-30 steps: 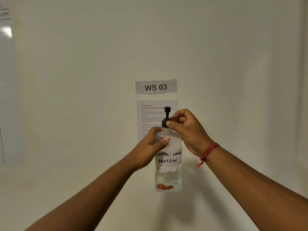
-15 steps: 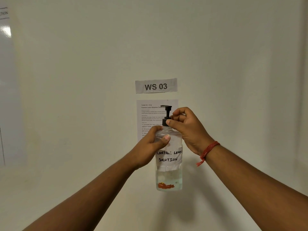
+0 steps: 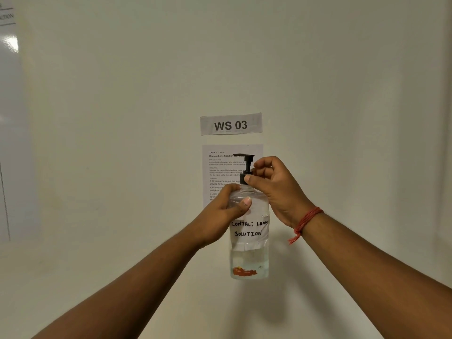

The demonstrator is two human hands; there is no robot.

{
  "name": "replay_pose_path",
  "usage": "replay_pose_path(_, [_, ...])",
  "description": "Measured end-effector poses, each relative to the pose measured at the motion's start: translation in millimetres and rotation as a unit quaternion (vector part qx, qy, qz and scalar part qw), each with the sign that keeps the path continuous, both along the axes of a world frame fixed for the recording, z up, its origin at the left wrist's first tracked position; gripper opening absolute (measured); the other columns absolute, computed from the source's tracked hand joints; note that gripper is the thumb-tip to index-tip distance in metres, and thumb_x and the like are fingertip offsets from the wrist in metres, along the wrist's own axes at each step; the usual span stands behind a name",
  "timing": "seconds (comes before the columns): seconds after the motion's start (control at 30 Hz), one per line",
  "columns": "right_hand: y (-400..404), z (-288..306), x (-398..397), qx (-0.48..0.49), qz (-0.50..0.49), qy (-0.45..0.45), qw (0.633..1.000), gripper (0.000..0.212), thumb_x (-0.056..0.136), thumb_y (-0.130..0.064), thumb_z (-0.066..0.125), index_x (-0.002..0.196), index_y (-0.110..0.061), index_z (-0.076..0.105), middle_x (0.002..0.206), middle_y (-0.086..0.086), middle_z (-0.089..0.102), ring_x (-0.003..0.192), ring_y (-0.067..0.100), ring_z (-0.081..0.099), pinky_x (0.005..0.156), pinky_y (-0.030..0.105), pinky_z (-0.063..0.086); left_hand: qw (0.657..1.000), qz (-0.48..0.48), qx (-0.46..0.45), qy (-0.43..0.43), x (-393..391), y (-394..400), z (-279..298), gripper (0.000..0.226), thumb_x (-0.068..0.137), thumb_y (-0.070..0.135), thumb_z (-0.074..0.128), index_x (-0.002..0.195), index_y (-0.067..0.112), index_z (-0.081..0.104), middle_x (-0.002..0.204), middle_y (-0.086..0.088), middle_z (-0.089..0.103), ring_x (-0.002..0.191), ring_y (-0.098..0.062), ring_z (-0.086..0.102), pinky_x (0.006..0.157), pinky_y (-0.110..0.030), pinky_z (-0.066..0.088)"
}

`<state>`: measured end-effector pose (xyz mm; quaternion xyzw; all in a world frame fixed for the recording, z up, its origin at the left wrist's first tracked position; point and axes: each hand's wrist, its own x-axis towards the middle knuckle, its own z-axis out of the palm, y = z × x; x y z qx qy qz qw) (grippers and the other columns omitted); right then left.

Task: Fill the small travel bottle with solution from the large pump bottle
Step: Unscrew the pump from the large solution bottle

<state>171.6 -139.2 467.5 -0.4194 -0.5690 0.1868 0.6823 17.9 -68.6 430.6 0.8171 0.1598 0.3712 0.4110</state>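
Note:
A clear large pump bottle (image 3: 249,255) with a handwritten "CONTACT LENS SOLUTION" label is held upright in front of me, above a white surface. It has clear liquid in its lower part. My left hand (image 3: 223,214) grips the bottle's shoulder from the left. My right hand (image 3: 275,189) pinches the black collar of the pump head (image 3: 245,167) with thumb and fingers. The pump's nozzle points left. The small travel bottle is not in view.
On the white wall behind hang a "WS 03" sign (image 3: 231,125) and a printed task sheet (image 3: 220,172), partly hidden by the bottle. A white board edge (image 3: 7,118) shows at far left. A red thread (image 3: 305,221) circles my right wrist.
The pump's nozzle has turned from facing me to pointing left as my right hand twisted the collar. The bottle has shifted slightly; my left hand keeps its grip.

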Motion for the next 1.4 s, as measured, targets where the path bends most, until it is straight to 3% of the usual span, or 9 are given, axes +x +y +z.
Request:
replay_pose_path(0.23, [-4.9,1.7,-2.6,0.002,0.018,0.011,1.000,0.030,0.091,-0.001,0.060,0.119,-0.009,0.049,0.092,-0.002,0.075,0.088,0.015,0.073,0.072,0.027,0.057,1.000,-0.002,-0.001,-0.001,-0.3,0.1,-1.3,0.063,0.088,0.057,0.061,0.140,0.026,0.044,0.126,0.001,0.069,0.113,-0.015,0.070,0.104,-0.049,0.053])
replay_pose_path(0.47, [-1.4,-0.6,-2.3,0.003,0.008,0.015,1.000,0.040,0.083,-0.010,0.074,0.116,-0.014,0.051,0.108,0.020,0.066,0.095,0.026,0.070,0.080,0.036,0.058,1.000,-0.005,0.004,0.003,1.0,-0.9,-0.7,0.063,0.087,0.057,0.060,0.139,0.024,0.043,0.125,0.001,0.069,0.111,-0.014,0.070,0.102,-0.049,0.054])
replay_pose_path(0.57, [-0.5,-2.1,-0.5,-0.005,0.001,0.017,1.000,0.036,0.084,-0.009,0.072,0.113,-0.012,0.051,0.106,0.017,0.069,0.097,0.029,0.070,0.083,0.040,0.058,1.000,-0.007,0.000,0.003,1.2,-1.1,-2.2,0.062,0.088,0.056,0.060,0.139,0.024,0.044,0.125,0.000,0.069,0.112,-0.014,0.070,0.102,-0.048,0.054])
replay_pose_path(0.7, [-3.1,-1.2,-2.1,-0.006,0.003,0.022,1.000,0.026,0.091,-0.003,0.060,0.115,-0.007,0.050,0.094,0.001,0.075,0.089,0.017,0.073,0.074,0.031,0.058,1.000,-0.006,-0.003,0.000,1.5,-0.9,-4.1,0.058,0.088,0.055,0.060,0.137,0.027,0.046,0.124,0.001,0.070,0.112,-0.014,0.070,0.102,-0.047,0.054])
replay_pose_path(0.87, [-3.2,-1.8,-0.4,-0.012,0.009,0.037,0.999,0.029,0.092,-0.005,0.058,0.120,-0.014,0.053,0.109,0.008,0.072,0.101,0.023,0.070,0.086,0.043,0.057,1.000,-0.008,-0.003,-0.003,1.5,-2.6,-3.4,0.056,0.088,0.053,0.059,0.136,0.027,0.046,0.123,0.002,0.070,0.112,-0.012,0.069,0.100,-0.042,0.055])
replay_pose_path(1.07, [-2.5,-3.5,-0.7,-0.007,0.004,0.031,0.999,0.037,0.086,-0.006,0.069,0.118,-0.013,0.052,0.106,0.013,0.069,0.098,0.025,0.070,0.083,0.038,0.058,1.000,-0.002,-0.002,0.002,0.4,-1.5,-4.6,0.062,0.087,0.056,0.059,0.139,0.026,0.044,0.124,0.002,0.069,0.111,-0.012,0.069,0.102,-0.045,0.054])
replay_pose_path(1.2, [-3.9,-3.5,-2.0,-0.007,0.001,0.037,0.999,0.028,0.091,-0.002,0.061,0.117,-0.008,0.052,0.098,0.002,0.073,0.092,0.016,0.071,0.079,0.033,0.058,1.000,-0.001,-0.006,0.000,0.9,-2.3,-5.5,0.062,0.087,0.055,0.059,0.140,0.025,0.044,0.125,0.001,0.069,0.112,-0.013,0.069,0.102,-0.045,0.055])
replay_pose_path(1.4, [-0.4,-7.0,1.8,-0.029,-0.002,0.051,0.998,0.024,0.093,-0.008,0.053,0.115,-0.016,0.059,0.114,0.009,0.069,0.107,0.025,0.066,0.091,0.051,0.055,1.000,0.000,0.003,0.009,0.1,-2.4,-7.4,0.062,0.087,0.056,0.058,0.139,0.026,0.044,0.126,0.001,0.068,0.113,-0.013,0.068,0.101,-0.043,0.055])
